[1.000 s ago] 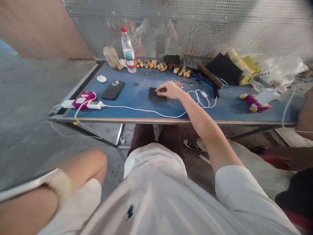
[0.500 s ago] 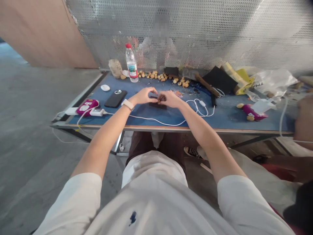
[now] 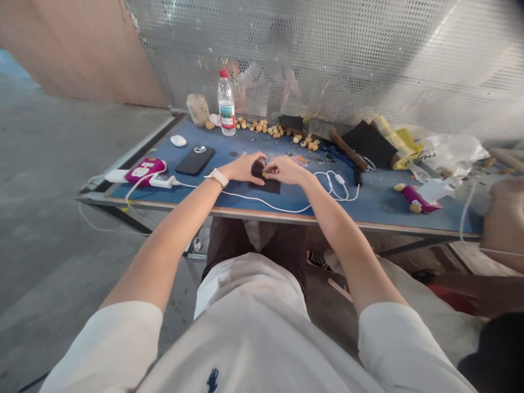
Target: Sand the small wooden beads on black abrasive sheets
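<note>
The fingertips (image 3: 268,173) of the right hand (image 3: 286,169) are drawn narrow, thumb against forefinger, pinched on a small pale bead (image 3: 264,174) just left of the knuckles. The bead is only a yellowish speck, pressed down against a dark sheet (image 3: 271,185). The left hand (image 3: 241,168) meets it from the left with its fingers bent and close together. Their tips touch the sheet's upper end, which looks lifted off the surface. Whether they grip it or only steady it cannot be told. A white wristband (image 3: 216,177) sits on the left wrist.

The sheet is a small, matt, near-black rectangle lying at the centre of the frame, near the front edge of a blue table (image 3: 368,202).

A white cable (image 3: 254,199) runs along the table just below the sheet. To the left lie a black phone (image 3: 195,160) and a pink device (image 3: 144,169). Along the far edge stand a water bottle (image 3: 226,109) with a red cap and a loose row of wooden beads (image 3: 266,128). A larger black sheet (image 3: 370,143), a clear plastic bag (image 3: 450,150) and a pink object (image 3: 417,197) lie towards the right.

A perforated metal screen (image 3: 368,54) closes off the top of the frame behind the table, and grey concrete floor (image 3: 61,164) fills the left. Another person's arm (image 3: 501,218) shows at the right edge, well apart from the hands.
</note>
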Demonstrator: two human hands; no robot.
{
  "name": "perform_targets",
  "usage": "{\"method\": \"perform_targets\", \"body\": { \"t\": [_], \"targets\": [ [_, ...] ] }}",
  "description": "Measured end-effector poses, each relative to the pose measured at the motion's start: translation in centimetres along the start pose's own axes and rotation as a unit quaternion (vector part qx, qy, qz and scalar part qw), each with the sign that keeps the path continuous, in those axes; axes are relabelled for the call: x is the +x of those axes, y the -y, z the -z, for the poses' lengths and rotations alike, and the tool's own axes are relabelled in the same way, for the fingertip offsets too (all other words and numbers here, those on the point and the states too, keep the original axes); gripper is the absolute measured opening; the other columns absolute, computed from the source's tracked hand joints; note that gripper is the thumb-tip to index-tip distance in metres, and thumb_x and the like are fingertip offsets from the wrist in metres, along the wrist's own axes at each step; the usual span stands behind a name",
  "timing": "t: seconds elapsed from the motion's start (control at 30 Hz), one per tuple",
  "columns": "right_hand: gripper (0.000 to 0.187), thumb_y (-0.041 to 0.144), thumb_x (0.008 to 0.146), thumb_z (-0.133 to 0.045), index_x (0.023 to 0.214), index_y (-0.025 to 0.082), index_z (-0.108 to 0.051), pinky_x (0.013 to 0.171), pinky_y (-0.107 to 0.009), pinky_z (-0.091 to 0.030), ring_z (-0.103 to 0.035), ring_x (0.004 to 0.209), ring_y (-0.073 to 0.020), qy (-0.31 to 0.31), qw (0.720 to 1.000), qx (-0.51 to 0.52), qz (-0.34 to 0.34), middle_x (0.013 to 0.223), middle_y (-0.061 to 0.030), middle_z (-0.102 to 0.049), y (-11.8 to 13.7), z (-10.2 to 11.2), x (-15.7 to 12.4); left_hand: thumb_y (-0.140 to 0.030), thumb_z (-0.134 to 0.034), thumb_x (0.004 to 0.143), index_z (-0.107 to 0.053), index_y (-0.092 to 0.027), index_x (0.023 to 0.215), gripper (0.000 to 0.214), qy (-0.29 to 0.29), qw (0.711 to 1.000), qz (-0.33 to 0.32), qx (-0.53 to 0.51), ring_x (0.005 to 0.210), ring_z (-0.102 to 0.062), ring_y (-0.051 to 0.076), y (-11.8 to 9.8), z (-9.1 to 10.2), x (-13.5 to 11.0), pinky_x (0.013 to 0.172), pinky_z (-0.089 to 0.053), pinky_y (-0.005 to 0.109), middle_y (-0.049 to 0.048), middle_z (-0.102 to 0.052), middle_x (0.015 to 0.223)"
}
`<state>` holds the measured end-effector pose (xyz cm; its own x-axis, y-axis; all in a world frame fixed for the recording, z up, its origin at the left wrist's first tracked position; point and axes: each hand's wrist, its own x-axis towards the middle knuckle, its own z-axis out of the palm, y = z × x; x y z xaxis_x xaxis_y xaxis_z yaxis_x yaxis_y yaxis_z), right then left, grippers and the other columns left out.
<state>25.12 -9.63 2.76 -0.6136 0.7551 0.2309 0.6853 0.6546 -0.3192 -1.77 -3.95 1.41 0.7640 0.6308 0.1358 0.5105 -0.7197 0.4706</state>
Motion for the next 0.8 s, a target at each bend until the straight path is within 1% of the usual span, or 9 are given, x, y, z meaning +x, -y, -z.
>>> {"method": "perform_targets", "body": {
  "t": [0.17, 0.27, 0.33, 0.4, 0.53, 0.6, 0.7, 0.73, 0.8],
  "targets": [
    [0.031, 0.012, 0.113, -0.074, 0.125, 0.012, -0.102, 0.102, -0.043, -0.06, -0.085, 0.109, -0.035, -0.006, 0.996, -0.089, -0.029, 0.124, -0.0216, -0.095, 0.2, 0.0, 1.2, -0.071, -0.105, 0.082, -0.059, -0.021, 0.179, 0.118, -0.009, 1.0, 0.0, -0.005, 0.174, -0.07, 0.054, 0.2, -0.3, 0.1, 0.158, -0.029, 0.076, 0.0272, -0.078, 0.178],
    [0.027, 0.012, 0.113, -0.076, 0.123, 0.014, -0.101, 0.103, -0.041, -0.059, -0.086, 0.112, -0.0347, 0.027, 0.996, -0.084, -0.012, 0.125, -0.019, -0.095, 0.3, 0.2, 0.8, -0.071, -0.106, 0.081, -0.062, -0.023, 0.175, 0.114, -0.016, 0.999, -0.007, -0.026, 0.169, -0.073, 0.051, 0.4, -0.4, 0.1, 0.153, -0.042, 0.07, 0.025, -0.079, 0.176],
    [0.025, 0.013, 0.114, -0.079, 0.124, 0.017, -0.101, 0.103, -0.041, -0.059, -0.087, 0.113, -0.0344, 0.04, 0.996, -0.078, -0.003, 0.125, -0.0163, -0.095, 0.3, 0.2, 0.4, -0.071, -0.105, 0.08, -0.065, -0.025, 0.172, 0.11, -0.014, 0.999, -0.009, -0.031, 0.166, -0.075, 0.049, 0.4, -0.5, 0.2, 0.151, -0.046, 0.066, 0.0227, -0.081, 0.175],
    [0.026, 0.013, 0.116, -0.076, 0.127, 0.016, -0.1, 0.106, -0.042, -0.059, -0.087, 0.118, -0.0361, 0.026, 0.995, -0.091, -0.015, 0.128, -0.018, -0.094, 0.1, -0.1, 0.4, -0.072, -0.105, 0.079, -0.067, -0.024, 0.172, 0.111, -0.009, 1.0, -0.008, -0.028, 0.167, -0.075, 0.049, 0.6, -0.6, 0.2, 0.15, -0.047, 0.064, 0.0227, -0.081, 0.176],
    [0.033, 0.008, 0.118, -0.069, 0.133, 0.011, -0.098, 0.114, -0.049, -0.061, -0.085, 0.127, -0.042, -0.007, 0.991, -0.126, -0.053, 0.136, -0.0275, -0.092, -0.3, -0.2, 1.0, -0.076, -0.105, 0.077, -0.068, -0.021, 0.174, 0.118, -0.014, 0.999, -0.011, -0.032, 0.169, -0.074, 0.049, 1.0, -0.7, 0.4, 0.148, -0.051, 0.06, 0.0258, -0.079, 0.179],
    [0.03, 0.009, 0.115, -0.073, 0.13, 0.012, -0.099, 0.11, -0.047, -0.062, -0.086, 0.121, -0.04, 0.012, 0.992, -0.113, -0.047, 0.13, -0.0243, -0.094, -0.4, 0.1, 0.8, -0.078, -0.105, 0.077, -0.07, -0.022, 0.171, 0.115, -0.02, 0.999, -0.017, -0.04, 0.167, -0.076, 0.048, 1.0, -0.7, 0.5, 0.146, -0.054, 0.058, 0.0245, -0.08, 0.178],
    [0.023, 0.013, 0.11, -0.082, 0.121, 0.018, -0.101, 0.103, -0.042, -0.062, -0.086, 0.109, -0.0338, 0.038, 0.997, -0.071, -0.017, 0.116, -0.014, -0.095, -0.6, 0.8, -0.1, -0.08, -0.104, 0.074, -0.072, -0.024, 0.166, 0.112, -0.021, 0.999, -0.019, -0.046, 0.165, -0.076, 0.048, 0.9, -0.7, 0.6, 0.144, -0.056, 0.06, 0.022, -0.081, 0.177],
    [0.022, 0.015, 0.11, -0.083, 0.121, 0.02, -0.101, 0.103, -0.042, -0.062, -0.086, 0.107, -0.0329, 0.038, 0.997, -0.063, -0.01, 0.115, -0.0125, -0.095, -0.7, 0.9, -0.3, -0.081, -0.104, 0.074, -0.072, -0.024, 0.165, 0.112, -0.019, 0.999, -0.017, -0.045, 0.166, -0.076, 0.049, 0.9, -0.7, 0.6, 0.145, -0.056, 0.061, 0.0221, -0.08, 0.177],
    [0.023, 0.015, 0.111, -0.082, 0.124, 0.019, -0.101, 0.107, -0.044, -0.063, -0.085, 0.11, -0.0341, 0.027, 0.997, -0.072, -0.01, 0.118, -0.0144, -0.095, -0.8, 0.8, -0.3, -0.081, -0.104, 0.074, -0.071, -0.023, 0.166, 0.114, -0.014, 0.999, -0.012, -0.043, 0.168, -0.074, 0.051, 0.9, -0.7, 0.5, 0.147, -0.055, 0.063, 0.0231, -0.079, 0.179]
  ]
}}
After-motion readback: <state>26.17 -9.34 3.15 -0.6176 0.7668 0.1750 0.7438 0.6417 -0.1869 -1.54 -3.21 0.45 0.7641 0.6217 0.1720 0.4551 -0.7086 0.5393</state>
